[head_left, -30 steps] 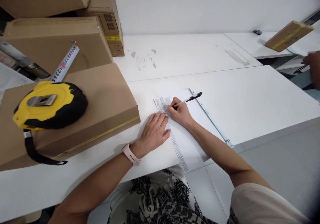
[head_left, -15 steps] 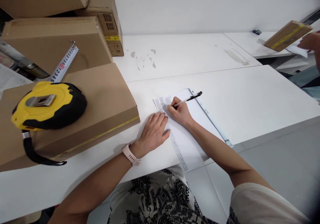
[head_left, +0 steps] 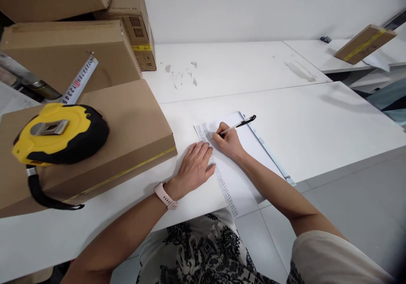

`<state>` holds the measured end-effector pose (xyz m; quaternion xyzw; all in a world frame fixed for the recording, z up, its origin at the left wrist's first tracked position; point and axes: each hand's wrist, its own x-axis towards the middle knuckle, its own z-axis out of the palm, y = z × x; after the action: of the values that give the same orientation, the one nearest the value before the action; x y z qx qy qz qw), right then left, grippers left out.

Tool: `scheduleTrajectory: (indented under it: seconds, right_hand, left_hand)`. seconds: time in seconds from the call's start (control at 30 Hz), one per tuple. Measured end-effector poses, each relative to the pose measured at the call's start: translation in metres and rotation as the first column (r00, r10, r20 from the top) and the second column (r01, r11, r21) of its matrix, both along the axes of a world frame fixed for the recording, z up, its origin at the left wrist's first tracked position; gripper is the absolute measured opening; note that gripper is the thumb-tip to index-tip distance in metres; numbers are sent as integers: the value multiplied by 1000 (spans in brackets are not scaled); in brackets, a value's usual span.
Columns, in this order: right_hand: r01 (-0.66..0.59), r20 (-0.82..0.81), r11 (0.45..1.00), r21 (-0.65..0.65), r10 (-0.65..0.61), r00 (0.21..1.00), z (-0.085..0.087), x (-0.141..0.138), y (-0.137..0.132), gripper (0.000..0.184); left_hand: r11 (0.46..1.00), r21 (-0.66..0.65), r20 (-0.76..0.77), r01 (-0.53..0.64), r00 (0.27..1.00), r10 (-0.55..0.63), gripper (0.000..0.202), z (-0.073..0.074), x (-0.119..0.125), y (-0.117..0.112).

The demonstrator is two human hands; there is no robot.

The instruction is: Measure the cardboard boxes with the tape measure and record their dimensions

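Observation:
A white sheet of paper [head_left: 241, 170] with a printed column of small text lies on the white table [head_left: 301, 119], its near end hanging over the edge. My right hand [head_left: 229, 142] is closed on a pen [head_left: 240, 124] whose tip touches the top of the printed column. My left hand [head_left: 194, 168] lies flat with fingers stretched out, pressing the sheet's left edge. A pale pink watch is on my left wrist.
A flat cardboard box [head_left: 127, 136] lies left of the sheet, carrying a yellow and black tape measure [head_left: 60, 132] with its tape pulled out. More cardboard boxes [head_left: 72, 47] are stacked behind. Another box [head_left: 364, 43] and paper rest on a far right desk.
The other person's hand at the right edge has gone out of view. My hands and the pen stay almost still on the sheet.

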<state>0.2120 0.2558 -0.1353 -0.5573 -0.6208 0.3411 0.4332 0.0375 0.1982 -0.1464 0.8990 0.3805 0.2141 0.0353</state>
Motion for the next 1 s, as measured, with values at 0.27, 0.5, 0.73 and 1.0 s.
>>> scheduleTrajectory:
  seconds: [0.27, 0.5, 0.73, 1.0]
  right_hand:
    - [-29, -38, 999, -19, 28, 999, 0, 1, 0, 21]
    - [-21, -33, 1000, -13, 21, 999, 0, 1, 1, 20]
    - [-18, -30, 1000, 15, 18, 999, -1, 2, 1, 20]
    - [-28, -47, 1000, 3, 28, 998, -1, 2, 1, 20]
  left_hand:
    - [1000, 10, -9, -9, 1000, 9, 43, -2, 0, 0]
    - [1000, 29, -6, -7, 1000, 7, 43, -2, 0, 0]
    - [999, 33, -13, -12, 1000, 12, 42, -2, 0, 0]
    - [1000, 29, 3, 0, 1000, 0, 44, -1, 0, 0]
